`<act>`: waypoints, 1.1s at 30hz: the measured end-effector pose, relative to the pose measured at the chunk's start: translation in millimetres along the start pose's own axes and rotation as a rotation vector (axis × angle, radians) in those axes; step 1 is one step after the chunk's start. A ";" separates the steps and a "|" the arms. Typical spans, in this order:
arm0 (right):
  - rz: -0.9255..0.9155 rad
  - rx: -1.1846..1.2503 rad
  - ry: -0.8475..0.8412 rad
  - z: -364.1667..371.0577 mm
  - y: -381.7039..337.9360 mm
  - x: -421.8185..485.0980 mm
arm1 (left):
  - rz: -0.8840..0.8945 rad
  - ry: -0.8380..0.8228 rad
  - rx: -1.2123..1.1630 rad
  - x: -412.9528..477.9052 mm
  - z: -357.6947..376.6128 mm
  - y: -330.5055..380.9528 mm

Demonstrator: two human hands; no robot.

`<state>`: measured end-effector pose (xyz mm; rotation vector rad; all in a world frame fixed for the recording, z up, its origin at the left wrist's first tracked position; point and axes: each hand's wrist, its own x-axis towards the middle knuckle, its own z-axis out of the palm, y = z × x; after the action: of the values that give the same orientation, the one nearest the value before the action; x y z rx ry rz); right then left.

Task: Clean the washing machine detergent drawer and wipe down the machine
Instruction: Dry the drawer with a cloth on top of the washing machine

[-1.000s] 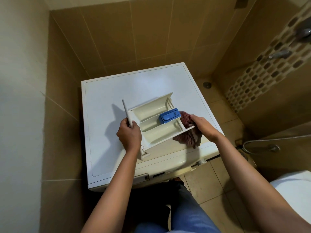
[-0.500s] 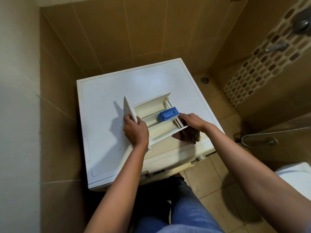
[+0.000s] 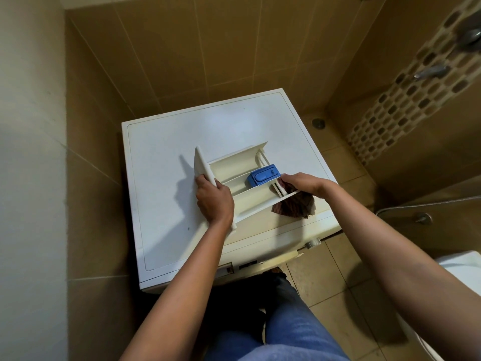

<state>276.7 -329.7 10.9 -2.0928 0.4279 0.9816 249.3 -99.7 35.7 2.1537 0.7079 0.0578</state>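
Your right hand (image 3: 303,184) slid onto the drawer (image 3: 234,162) end, holding the red cloth (image 3: 291,207), your left hand (image 3: 214,199) gripped the drawer front, on the washing machine (image 3: 166,147).

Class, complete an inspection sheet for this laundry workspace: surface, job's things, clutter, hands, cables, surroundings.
Surface: white washing machine top, with the drawer's shadow on it.
Job's things: detergent drawer out of the machine, above the top; blue insert inside it; dark red cloth at its rear end.
Clutter: nothing seen.
Hands: left hand grips the drawer's front panel; right hand holds the cloth against the drawer.
Cables: nothing seen.
Surroundings: tan tiled wall, floor drain, shower hose, toilet at right.
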 end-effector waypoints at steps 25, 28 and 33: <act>-0.320 -0.771 0.271 102.7 -54.5 -29.1 | -0.006 -0.006 -0.027 -2.4 -2.8 2.3; -0.619 -0.697 0.212 123.1 -53.7 -40.3 | 0.011 -0.007 -0.006 -0.8 -3.8 2.1; -0.455 -0.942 0.229 90.1 -38.3 -38.9 | 0.016 -0.019 0.002 -0.8 -5.2 -1.1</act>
<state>228.0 -237.1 23.2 -2.9569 -0.5087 0.7216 246.7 -95.9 38.4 2.1591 0.6801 0.0451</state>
